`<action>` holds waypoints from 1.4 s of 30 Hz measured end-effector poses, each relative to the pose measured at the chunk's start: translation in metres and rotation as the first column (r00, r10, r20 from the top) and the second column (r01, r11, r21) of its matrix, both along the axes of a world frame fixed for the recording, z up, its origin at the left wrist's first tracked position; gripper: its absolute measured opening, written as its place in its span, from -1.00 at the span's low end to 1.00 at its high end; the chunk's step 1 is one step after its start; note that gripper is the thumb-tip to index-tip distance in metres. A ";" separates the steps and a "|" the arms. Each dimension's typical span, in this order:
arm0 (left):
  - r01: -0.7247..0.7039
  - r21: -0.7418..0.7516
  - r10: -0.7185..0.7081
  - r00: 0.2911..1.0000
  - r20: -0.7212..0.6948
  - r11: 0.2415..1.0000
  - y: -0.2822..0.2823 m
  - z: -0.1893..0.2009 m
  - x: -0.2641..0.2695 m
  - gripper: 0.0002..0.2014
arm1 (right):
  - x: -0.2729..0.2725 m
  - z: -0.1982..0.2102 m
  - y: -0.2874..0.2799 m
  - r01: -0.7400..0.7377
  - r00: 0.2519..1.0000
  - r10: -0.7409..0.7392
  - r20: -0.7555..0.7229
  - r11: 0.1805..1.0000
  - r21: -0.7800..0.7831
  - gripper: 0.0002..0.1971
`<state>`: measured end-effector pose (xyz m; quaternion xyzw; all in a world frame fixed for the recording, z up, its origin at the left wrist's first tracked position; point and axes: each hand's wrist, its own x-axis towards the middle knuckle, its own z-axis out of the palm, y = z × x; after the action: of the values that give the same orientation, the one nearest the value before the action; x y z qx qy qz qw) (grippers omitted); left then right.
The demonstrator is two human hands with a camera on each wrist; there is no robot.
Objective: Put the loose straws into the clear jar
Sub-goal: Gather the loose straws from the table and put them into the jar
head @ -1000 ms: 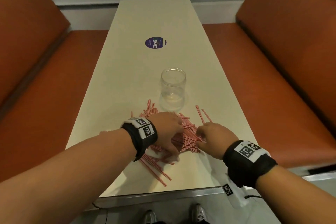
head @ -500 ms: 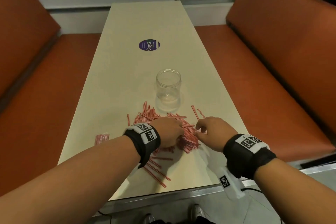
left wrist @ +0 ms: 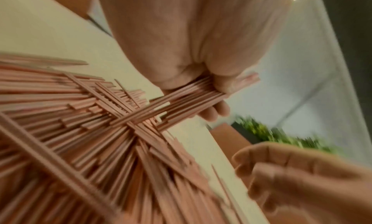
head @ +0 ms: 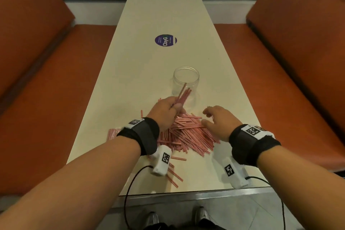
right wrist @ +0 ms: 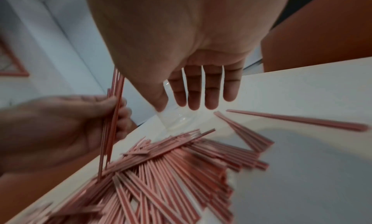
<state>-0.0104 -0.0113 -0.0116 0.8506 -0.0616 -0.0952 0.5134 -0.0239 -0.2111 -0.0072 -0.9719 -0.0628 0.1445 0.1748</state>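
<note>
A heap of red-and-white striped straws [head: 186, 134] lies on the cream table, also filling the left wrist view [left wrist: 80, 132] and the right wrist view [right wrist: 181, 171]. My left hand [head: 166, 112] grips a small bundle of straws [head: 183, 94], lifted off the heap and pointing up toward the clear jar [head: 186, 82]; the bundle [left wrist: 191, 97] crosses the curled fingers, and the bundle [right wrist: 113, 116] stands nearly upright. The jar stands upright just beyond the heap. My right hand [head: 217, 119] hovers over the heap's right side, fingers [right wrist: 193, 92] straight and spread, holding nothing.
The long table [head: 162, 15] has a round purple sticker [head: 165, 40] farther back. Orange bench seats [head: 280, 61] run along both sides. A few stray straws [head: 173, 173] lie near the front metal edge, and a packet of straws [head: 113, 133] sits at the left edge.
My left hand has risen from the heap with a bundle of straws, tilting it toward the jar. My right hand has lifted off the straws and spread its fingers.
</note>
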 end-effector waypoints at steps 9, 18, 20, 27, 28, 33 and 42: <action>-0.375 -0.414 0.335 0.927 -0.169 0.829 0.021 -0.001 0.013 -0.80 | 0.019 -0.008 0.066 -0.341 0.937 0.349 -0.012 0.907 -0.248 -0.15; -0.400 -0.377 0.367 0.917 -0.158 0.835 0.054 0.002 0.005 -0.80 | 0.035 -0.014 0.109 -0.313 0.944 0.331 0.009 0.901 -0.301 -0.41; -0.396 -0.374 0.365 0.918 -0.154 0.839 0.061 0.004 0.004 -0.80 | 0.038 -0.012 0.108 -0.290 0.951 0.307 0.023 0.917 -0.273 -0.39; -0.427 -0.390 0.385 0.904 -0.186 0.816 0.072 0.001 -0.002 -0.81 | 0.038 -0.007 0.095 -0.330 0.944 0.320 -0.085 0.893 -0.307 -0.62; -0.431 -0.393 0.386 0.903 -0.190 0.812 0.071 0.001 -0.003 -0.81 | 0.037 -0.008 0.095 -0.320 0.947 0.312 -0.077 0.900 -0.296 -0.65; -0.427 -0.397 0.386 0.904 -0.182 0.813 0.070 0.002 -0.004 -0.81 | 0.032 -0.009 0.092 -0.312 0.950 0.294 -0.105 0.901 -0.303 -0.69; -0.431 -0.378 0.391 0.902 -0.180 0.819 0.069 -0.001 -0.009 -0.82 | 0.034 -0.015 0.095 -0.306 0.952 0.297 -0.075 0.898 -0.317 -0.78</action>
<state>-0.0192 0.0575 -0.0131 0.7117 0.1290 -0.0070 0.6905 0.0097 -0.1159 -0.0226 -0.9640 -0.1856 0.1901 -0.0114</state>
